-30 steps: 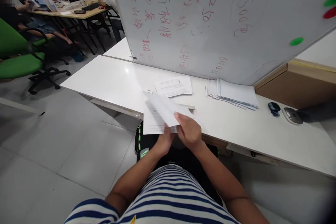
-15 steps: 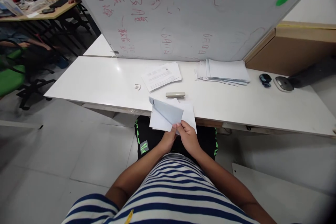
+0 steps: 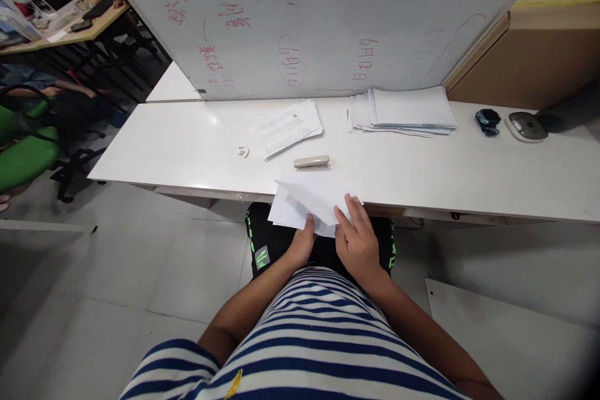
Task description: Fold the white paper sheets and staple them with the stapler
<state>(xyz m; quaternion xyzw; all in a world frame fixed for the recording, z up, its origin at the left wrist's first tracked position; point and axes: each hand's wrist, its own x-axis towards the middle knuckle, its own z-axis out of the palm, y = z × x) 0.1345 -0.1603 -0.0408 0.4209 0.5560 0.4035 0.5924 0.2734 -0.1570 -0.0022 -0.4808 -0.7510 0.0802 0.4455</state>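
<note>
My left hand (image 3: pixel 301 245) grips the lower edge of several white paper sheets (image 3: pixel 287 207), its thumb lying on top and the other fingers hidden beneath. The top sheet is partly raised and casts a shadow on those below. At the right side of the sheets, my right hand (image 3: pixel 360 245) has its fingers spread and touches the raised sheet near its corner. Just beyond the papers lies a beige stapler (image 3: pixel 312 162) on the white desk (image 3: pixel 398 181).
Printed sheets (image 3: pixel 293 128) lie behind the stapler, with a small white curled item (image 3: pixel 242 151) to their left. A paper stack (image 3: pixel 410 109) rests below the whiteboard (image 3: pixel 328 25). Rightward are a dark watch-like object (image 3: pixel 488 121), a grey-and-white device (image 3: pixel 527 126) and a cardboard box (image 3: pixel 548 59).
The top sheet's folded-over flap has swung down flatter over the others. My right hand has moved right, away from my left thumb, and its fingers have spread.
</note>
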